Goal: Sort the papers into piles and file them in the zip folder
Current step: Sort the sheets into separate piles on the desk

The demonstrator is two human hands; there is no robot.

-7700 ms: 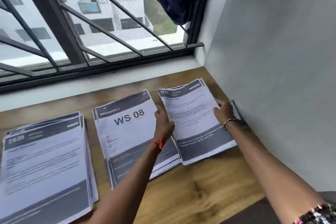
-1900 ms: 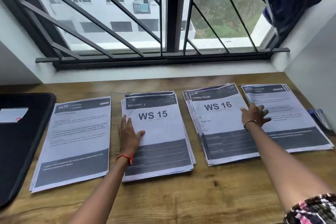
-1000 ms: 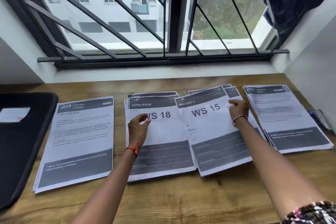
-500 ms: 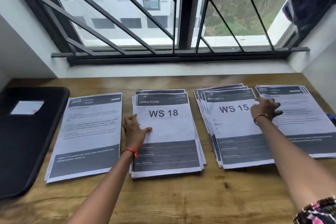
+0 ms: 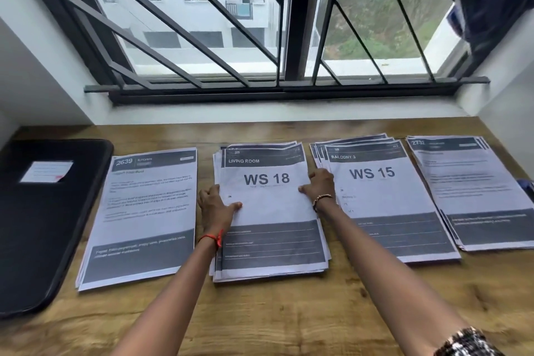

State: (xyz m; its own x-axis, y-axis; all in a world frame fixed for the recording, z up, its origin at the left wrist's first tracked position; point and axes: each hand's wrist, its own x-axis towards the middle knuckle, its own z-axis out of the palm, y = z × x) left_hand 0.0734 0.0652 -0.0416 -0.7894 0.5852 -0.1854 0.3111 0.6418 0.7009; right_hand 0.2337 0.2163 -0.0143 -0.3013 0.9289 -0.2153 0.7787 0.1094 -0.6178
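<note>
- WS 18 pile (image 5: 271, 211): flat on worktop (image 5: 289, 312), clamped between both sets of fingers.
- At its left edge, left hand (image 5: 215, 208): thumb on top sheet, fingers (image 5: 212, 193) bent along the edge.
- At its right edge, right hand (image 5: 319, 186): same grip.
- Just right of the right fingers, WS 15 pile (image 5: 384, 199); beyond, 2732 pile (image 5: 474, 188).
- Left of the left fingers, 2639 pile (image 5: 144, 211); farther left, zip folder (image 5: 43, 225).

4 paper piles lie in a row on the wooden worktop (image 5: 289, 315): the 2639 pile (image 5: 144, 211), WS 18 pile (image 5: 271, 211), WS 15 pile (image 5: 384, 199) and 2732 pile (image 5: 471, 188). The left hand (image 5: 216, 208) and right hand (image 5: 319, 185) hold the WS 18 pile by its side edges, thumbs on top. A black zip folder (image 5: 43, 234) lies flat at the far left.
</note>
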